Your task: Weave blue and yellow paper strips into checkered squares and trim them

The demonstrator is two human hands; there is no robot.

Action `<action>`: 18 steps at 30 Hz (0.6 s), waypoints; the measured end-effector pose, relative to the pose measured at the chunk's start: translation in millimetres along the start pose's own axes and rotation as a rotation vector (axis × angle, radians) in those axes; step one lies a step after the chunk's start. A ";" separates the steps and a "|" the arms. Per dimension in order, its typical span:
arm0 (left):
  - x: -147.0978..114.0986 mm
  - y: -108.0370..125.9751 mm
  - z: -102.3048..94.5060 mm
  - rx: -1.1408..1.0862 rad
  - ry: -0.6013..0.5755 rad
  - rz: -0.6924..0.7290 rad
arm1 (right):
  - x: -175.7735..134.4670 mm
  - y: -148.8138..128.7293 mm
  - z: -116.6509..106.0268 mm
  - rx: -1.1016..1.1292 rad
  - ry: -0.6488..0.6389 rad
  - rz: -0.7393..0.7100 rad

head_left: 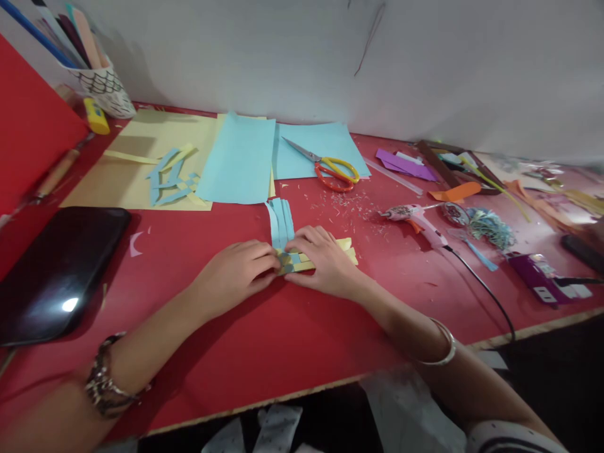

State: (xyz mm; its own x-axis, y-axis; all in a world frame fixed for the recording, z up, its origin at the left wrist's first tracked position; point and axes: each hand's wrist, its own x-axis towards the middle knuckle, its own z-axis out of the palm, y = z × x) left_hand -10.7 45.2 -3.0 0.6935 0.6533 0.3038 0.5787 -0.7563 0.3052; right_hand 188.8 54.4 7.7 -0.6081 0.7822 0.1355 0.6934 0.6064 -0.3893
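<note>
Blue paper strips [281, 220] stand up from the middle of the red table and cross yellow paper strips [348, 250] in a small woven piece. My left hand [240, 270] pinches the left end of this weave, fingers curled together. From the right, my right hand [325, 261] grips over the yellow strips, thumb along the near edge and fingers on the far side. Part of the weave is hidden under both hands. Behind it lie blue sheets [240, 160] and a pair of scissors [325, 165] with red and yellow handles.
A dark tablet-like slab [61, 270] lies at left. Cut strips rest on a yellow sheet [99, 182]. A pink glue gun [418, 223] with a cord, a yarn bundle [491, 228] and a purple power strip [533, 277] are at right. A pen cup [106, 88] stands back left.
</note>
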 end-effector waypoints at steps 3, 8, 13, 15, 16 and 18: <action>-0.8 1.0 0.5 0.010 0.009 -0.002 | 0.2 1.5 -0.8 0.027 0.005 -0.001; -1.0 3.1 2.5 -0.009 0.045 -0.020 | 0.9 2.8 0.0 0.010 0.002 -0.014; 0.3 4.3 1.5 -0.013 0.043 -0.033 | 0.2 2.2 -0.1 -0.027 -0.002 -0.043; 0.5 4.6 1.4 -0.012 0.032 -0.043 | -0.2 2.4 -0.9 -0.022 -0.013 -0.063; 0.5 4.6 1.5 -0.012 0.025 -0.046 | -0.3 2.5 -1.5 -0.016 -0.019 -0.069; 0.4 4.5 2.1 -0.010 0.018 -0.049 | -0.4 2.7 -2.5 -0.006 -0.028 -0.067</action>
State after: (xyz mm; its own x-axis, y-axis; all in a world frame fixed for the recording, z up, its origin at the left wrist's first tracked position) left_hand -6.9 42.0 -3.4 0.6568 0.6898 0.3046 0.6071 -0.7234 0.3289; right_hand 192.0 56.1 8.8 -0.6637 0.7356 0.1355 0.6528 0.6581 -0.3751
